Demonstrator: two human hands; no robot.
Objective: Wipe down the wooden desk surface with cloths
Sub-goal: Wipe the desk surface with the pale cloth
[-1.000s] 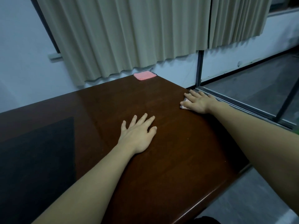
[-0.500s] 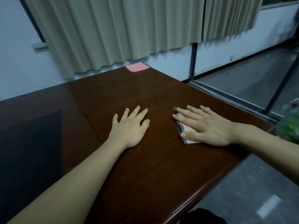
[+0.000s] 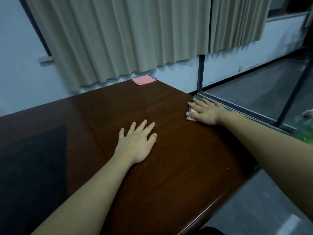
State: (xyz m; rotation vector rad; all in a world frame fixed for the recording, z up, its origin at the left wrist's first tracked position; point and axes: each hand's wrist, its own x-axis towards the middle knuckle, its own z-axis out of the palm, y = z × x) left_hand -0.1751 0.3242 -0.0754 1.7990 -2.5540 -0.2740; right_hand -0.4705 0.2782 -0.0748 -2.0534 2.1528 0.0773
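My left hand (image 3: 137, 146): flat on the wooden desk (image 3: 177, 167), fingers straight and spread — holding nothing.
My right hand (image 3: 205, 111): at 2 o'clock by the desk's edge, fingers straight, pressing the checked cloth (image 3: 190, 114).
Pink cloth (image 3: 144, 80): folded at 12 o'clock — on the far corner, below the curtain (image 3: 127, 36).

On the desk (image 3: 169, 167), 1 cloth (image 3: 144, 80) lies at the far corner, below the curtain (image 3: 127, 36). A 2nd cloth (image 3: 190, 114) lies at the right edge under the right hand (image 3: 205, 111). The left hand (image 3: 136, 143) rests flat mid-desk, left of it.
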